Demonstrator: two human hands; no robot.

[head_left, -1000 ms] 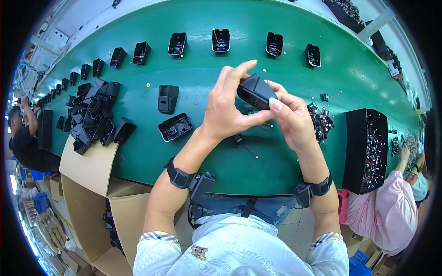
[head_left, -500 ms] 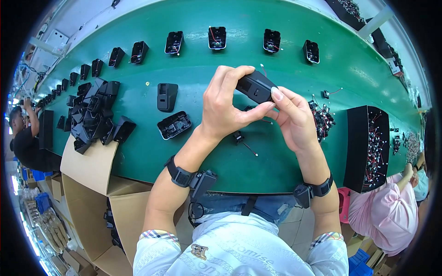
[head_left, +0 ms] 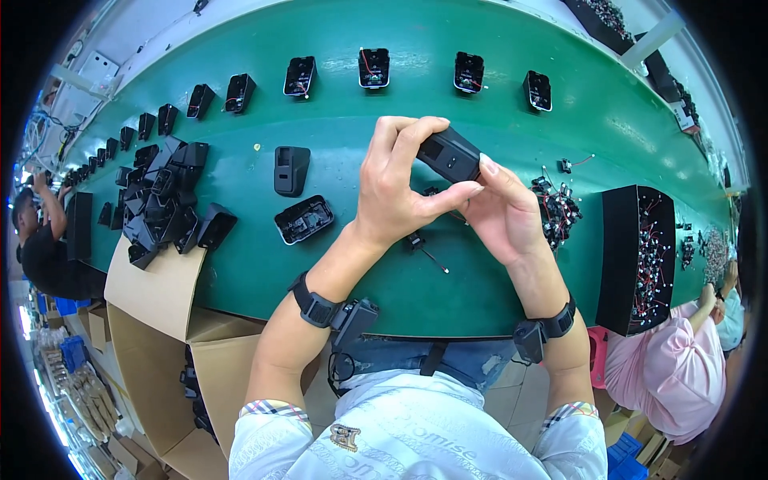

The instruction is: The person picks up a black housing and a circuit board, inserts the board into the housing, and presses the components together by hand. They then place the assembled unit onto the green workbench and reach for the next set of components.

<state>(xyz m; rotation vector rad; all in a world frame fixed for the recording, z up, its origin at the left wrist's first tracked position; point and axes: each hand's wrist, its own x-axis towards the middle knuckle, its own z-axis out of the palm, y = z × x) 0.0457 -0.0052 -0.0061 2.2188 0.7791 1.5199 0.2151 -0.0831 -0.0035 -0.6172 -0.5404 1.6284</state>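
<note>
Above the green table, a black plastic housing point(head_left: 453, 155) is held tilted between my two hands. My left hand point(head_left: 390, 180) grips its upper left end, fingers curled over the top and thumb reaching beneath. My right hand point(head_left: 509, 210) pinches the lower right end with thumb and fingers. One face of the housing, with a recess and a small slot, is visible; its underside is hidden. Left of my hands, one similar housing point(head_left: 292, 170) and an open housing point(head_left: 304, 219) lie on the table. Below my hands lies a small wired part point(head_left: 416, 240), partly covered.
A pile of black housings point(head_left: 164, 192) sits at the left above an open cardboard box point(head_left: 152, 352). Open housings with wires, such as one housing point(head_left: 374, 69), line the far side. Right are loose wired parts point(head_left: 558, 210) and a black bin point(head_left: 620, 256). Co-workers sit at both sides.
The held housing has moved slightly right and turned a little, and the wire end above it no longer shows. The far row of housings has shifted slightly left.
</note>
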